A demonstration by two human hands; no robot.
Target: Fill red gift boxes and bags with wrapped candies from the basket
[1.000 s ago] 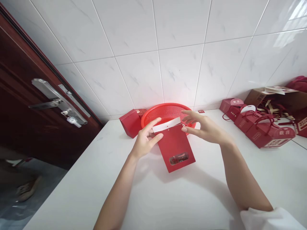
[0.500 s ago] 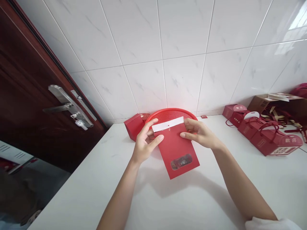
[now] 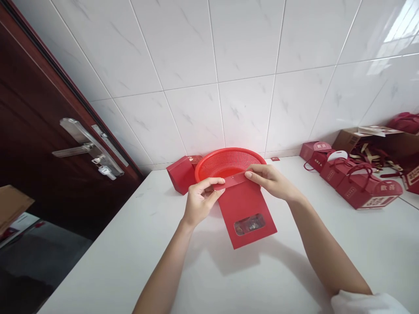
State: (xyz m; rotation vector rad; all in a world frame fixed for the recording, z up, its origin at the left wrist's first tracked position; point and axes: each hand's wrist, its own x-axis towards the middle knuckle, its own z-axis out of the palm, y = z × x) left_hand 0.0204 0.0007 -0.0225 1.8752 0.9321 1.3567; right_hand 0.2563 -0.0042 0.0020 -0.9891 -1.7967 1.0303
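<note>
A flat red paper bag [image 3: 245, 205] with a clear window near its lower end hangs tilted above the white table. Its top flap is folded over toward me, red side showing. My left hand [image 3: 201, 200] pinches the left end of the flap between thumb and fingers. At the right end, my right hand [image 3: 273, 181] grips the fold, thumb on the front. Through the window [image 3: 249, 224] something dark and shiny shows, too unclear to name. Just behind the bag is a red perforated basket [image 3: 209, 162], partly covered by the hands.
Beside the basket on the left stands a red box [image 3: 181, 174]. Several red handled gift boxes [image 3: 366, 187] line the right side, near an open cardboard box [image 3: 347, 140] holding ribbons. A tiled wall [image 3: 245, 109] backs the table [image 3: 131, 244]; a dark door [image 3: 39, 109] is at left.
The flap, upright with its white inside showing before, is now folded down over the bag's front. Both hands have shifted with it. A cardboard box has come into view at the far left.
</note>
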